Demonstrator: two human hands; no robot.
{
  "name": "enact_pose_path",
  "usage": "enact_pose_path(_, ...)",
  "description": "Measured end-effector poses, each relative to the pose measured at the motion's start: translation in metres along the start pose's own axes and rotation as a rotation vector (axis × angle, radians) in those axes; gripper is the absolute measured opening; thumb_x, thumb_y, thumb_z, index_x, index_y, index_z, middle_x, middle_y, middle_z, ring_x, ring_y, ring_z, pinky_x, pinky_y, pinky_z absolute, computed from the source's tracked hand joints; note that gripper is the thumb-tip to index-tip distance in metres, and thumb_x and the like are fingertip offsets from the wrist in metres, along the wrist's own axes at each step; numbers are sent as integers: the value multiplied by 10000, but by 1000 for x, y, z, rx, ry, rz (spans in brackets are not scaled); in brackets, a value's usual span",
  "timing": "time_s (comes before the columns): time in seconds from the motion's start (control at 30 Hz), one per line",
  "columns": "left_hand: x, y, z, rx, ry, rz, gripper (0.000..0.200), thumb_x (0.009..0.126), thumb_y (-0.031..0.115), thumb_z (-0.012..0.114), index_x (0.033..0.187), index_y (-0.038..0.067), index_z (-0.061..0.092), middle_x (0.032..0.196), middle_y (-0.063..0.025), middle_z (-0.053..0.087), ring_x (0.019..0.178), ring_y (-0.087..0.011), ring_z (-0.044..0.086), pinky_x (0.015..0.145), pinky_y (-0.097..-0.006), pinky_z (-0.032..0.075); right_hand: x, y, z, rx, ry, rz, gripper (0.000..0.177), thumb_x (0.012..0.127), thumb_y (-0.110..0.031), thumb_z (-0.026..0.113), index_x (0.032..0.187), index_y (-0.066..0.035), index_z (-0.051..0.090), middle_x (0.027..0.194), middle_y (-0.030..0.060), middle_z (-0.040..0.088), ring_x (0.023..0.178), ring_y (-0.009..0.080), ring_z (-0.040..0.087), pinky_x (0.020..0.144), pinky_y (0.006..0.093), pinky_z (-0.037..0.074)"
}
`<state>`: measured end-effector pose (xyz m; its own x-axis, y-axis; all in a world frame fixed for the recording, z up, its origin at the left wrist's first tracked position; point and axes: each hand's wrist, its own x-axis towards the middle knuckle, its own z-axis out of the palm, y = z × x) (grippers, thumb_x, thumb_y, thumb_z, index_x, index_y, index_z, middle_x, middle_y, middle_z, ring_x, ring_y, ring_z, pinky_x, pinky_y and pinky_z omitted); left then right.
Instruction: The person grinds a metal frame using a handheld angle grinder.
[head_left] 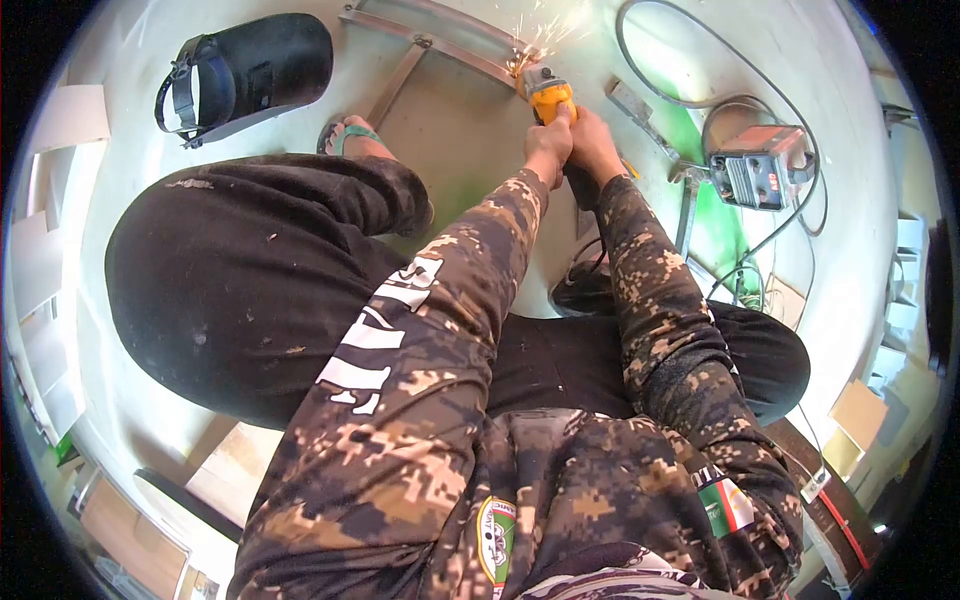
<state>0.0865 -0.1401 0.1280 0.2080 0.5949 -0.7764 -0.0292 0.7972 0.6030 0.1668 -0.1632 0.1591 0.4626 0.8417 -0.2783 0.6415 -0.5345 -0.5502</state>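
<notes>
Metal frame, angle grinder and my two hands, seen from above. The floor (130,150) carries everything. On it, ahead of me, lies the metal frame (465,60), its long bar joined by a crosspiece; it is probably stiff and fairly heavy, best gripped along a bar well away from the sparks (540,35), since the metal there is likely hot and sharp-edged. Toward the floor's left edge rests a black welding mask (285,65), presumably light, easily lifted by its headband. Toward the right edge stands a welding machine (750,175), probably dense and awkward, with a cable (632,60) looping beside it.

The yellow grinder (550,95) is at the right-hand end of the frame's long bar, where the sparks rise; its disc is hidden by the glare. I judge it compact but weighty, hard-shelled and inclined to kick, so the body behind the head is the place to hold, with fingers clear of the disc. My left hand (545,150) and right hand (592,145) are both clenched around that body, close together.

Writing, in descending size: white lettering (355,370) on my left sleeve (465,260), too folded to read; a round patch (494,540) on my chest, seemingly bearing "RAT"; a green, white and red patch (725,503) on my right sleeve (650,240); and small red letters (772,182) on the machine's front, illegible. No brand can be made out on the grinder.
</notes>
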Motion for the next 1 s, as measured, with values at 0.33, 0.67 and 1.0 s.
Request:
enact_pose_path(0.33, -14, 17, 1, 234, 105, 10, 797, 871, 620, 589, 1221, -97, 600, 1198, -280, 647, 1097, -387, 653, 904, -415, 526, 12, 13, 6, 51, -35, 48, 466, 875, -418, 657, 1129, -27, 672, 1034, 227, 710, 1008, 384, 674, 851, 432, 514)
enact_pose_path(0.67, -29, 21, 8, 250, 147, -41, 799, 880, 590, 633, 1269, -103, 563, 1279, -242, 621, 1147, -342, 635, 897, -409, 511, 11, 20, -7, 95, -166, -6, 446, 910, -405, 625, 1133, -20, 664, 1025, 247, 706, 986, 372, 688, 821, 414, 516)
enact_pose_path(1.0, -21, 24, 7, 223, 125, -36, 763, 893, 583, 593, 1195, -117, 607, 1210, -280, 639, 1112, -366, 646, 905, -424, 515, 12, 6, -11, 66, -143, 14, 409, 917, -362, 615, 1110, -8, 681, 1021, 247, 706, 995, 380, 683, 827, 419, 518)
